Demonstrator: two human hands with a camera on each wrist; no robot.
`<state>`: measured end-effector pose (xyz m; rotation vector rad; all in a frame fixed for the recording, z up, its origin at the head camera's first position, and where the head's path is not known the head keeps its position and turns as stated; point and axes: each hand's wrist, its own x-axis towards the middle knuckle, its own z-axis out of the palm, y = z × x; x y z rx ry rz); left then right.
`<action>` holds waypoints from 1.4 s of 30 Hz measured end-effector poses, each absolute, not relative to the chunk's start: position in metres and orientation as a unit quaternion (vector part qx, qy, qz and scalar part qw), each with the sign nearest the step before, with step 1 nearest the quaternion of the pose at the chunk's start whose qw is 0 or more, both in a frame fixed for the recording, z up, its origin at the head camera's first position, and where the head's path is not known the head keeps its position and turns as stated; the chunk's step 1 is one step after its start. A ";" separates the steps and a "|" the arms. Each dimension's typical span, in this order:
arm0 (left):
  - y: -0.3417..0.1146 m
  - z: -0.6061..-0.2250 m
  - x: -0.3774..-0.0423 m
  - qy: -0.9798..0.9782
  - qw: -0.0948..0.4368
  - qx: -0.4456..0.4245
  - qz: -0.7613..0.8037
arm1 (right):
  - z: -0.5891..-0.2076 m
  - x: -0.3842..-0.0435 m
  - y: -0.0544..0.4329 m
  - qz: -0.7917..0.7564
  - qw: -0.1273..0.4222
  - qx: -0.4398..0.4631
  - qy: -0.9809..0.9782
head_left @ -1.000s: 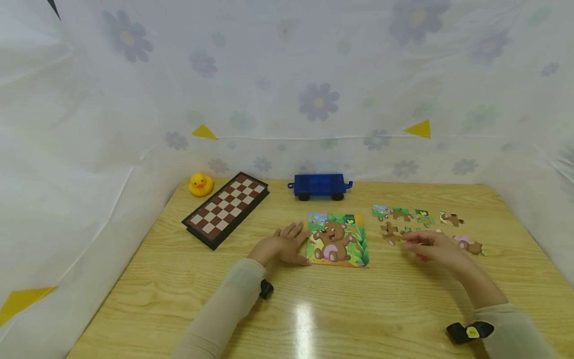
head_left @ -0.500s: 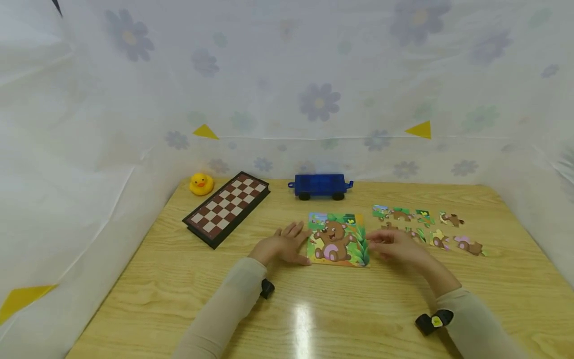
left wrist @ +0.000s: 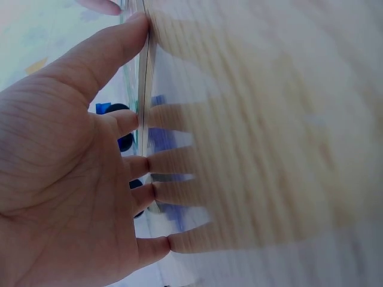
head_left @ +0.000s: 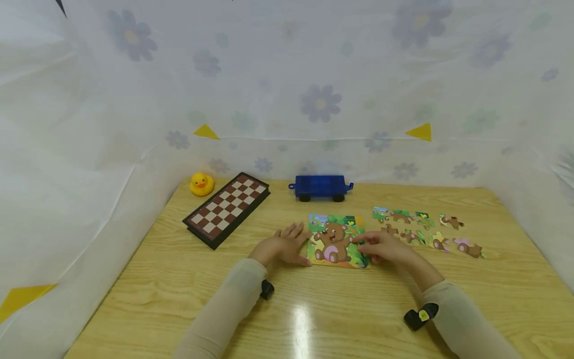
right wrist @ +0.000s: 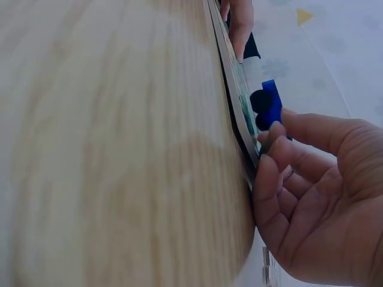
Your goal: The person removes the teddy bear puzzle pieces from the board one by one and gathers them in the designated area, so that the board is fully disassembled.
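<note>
A square bear picture board [head_left: 332, 252] lies flat at the middle of the table. My left hand [head_left: 280, 248] rests beside its left edge, fingers spread and thumb tip at the lower left corner. The left wrist view shows the palm with fingertips [left wrist: 157, 246] down on the tabletop. Over the board's right edge, my right hand [head_left: 389, 248] has loosely curled fingers, index extended toward the bear's paw and thumb just below, with no held thing showing. In the right wrist view its curled fingers [right wrist: 268, 173] are right at the board's near corner. It partly covers a puzzle piece [head_left: 389, 229].
Several loose bear puzzle pieces [head_left: 439, 241] lie in two rows at the right. A blue toy wagon [head_left: 320, 186] stands behind the board. At the back left are a folded chessboard [head_left: 226, 209] and a yellow rubber duck [head_left: 202, 184]. White flowered sheets [head_left: 287, 99] enclose the table.
My right hand has moved left, from the puzzle pieces to the board's right edge and then over the picture, uncovering pieces in the lower row. My left hand stays in place.
</note>
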<state>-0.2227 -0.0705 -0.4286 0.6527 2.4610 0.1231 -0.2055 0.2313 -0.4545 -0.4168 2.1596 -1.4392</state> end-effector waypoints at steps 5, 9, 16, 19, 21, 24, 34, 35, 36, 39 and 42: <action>-0.071 -0.435 -0.225 0.924 0.291 0.245 0.043 | -0.457 -0.207 0.230 -0.534 0.261 -0.134 0.793; -0.071 -0.439 -0.226 0.925 0.290 0.242 0.043 | -0.458 -0.208 0.229 -0.530 0.257 -0.139 0.796; -0.071 -0.437 -0.224 0.926 0.290 0.238 0.040 | -0.455 -0.207 0.228 -0.518 0.247 -0.132 0.808; -0.071 -0.435 -0.223 0.925 0.292 0.240 0.040 | -0.454 -0.205 0.227 -0.514 0.244 -0.129 0.812; -0.071 -0.433 -0.223 0.924 0.294 0.242 0.040 | -0.454 -0.205 0.227 -0.512 0.243 -0.130 0.814; -0.071 -0.431 -0.222 0.922 0.297 0.245 0.042 | -0.452 -0.204 0.226 -0.510 0.238 -0.136 0.815; -0.071 -0.432 -0.223 0.923 0.294 0.243 0.056 | -0.448 -0.204 0.222 -0.518 0.217 -0.121 0.819; -0.071 -0.432 -0.223 0.922 0.295 0.243 0.057 | -0.448 -0.204 0.222 -0.521 0.216 -0.116 0.818; -0.071 -0.432 -0.223 0.922 0.296 0.244 0.055 | -0.448 -0.204 0.222 -0.524 0.215 -0.111 0.817; -0.072 -0.432 -0.224 0.922 0.296 0.244 0.055 | -0.447 -0.205 0.222 -0.527 0.212 -0.100 0.817; -0.071 -0.431 -0.223 0.922 0.297 0.244 0.054 | -0.446 -0.205 0.221 -0.523 0.211 -0.098 0.820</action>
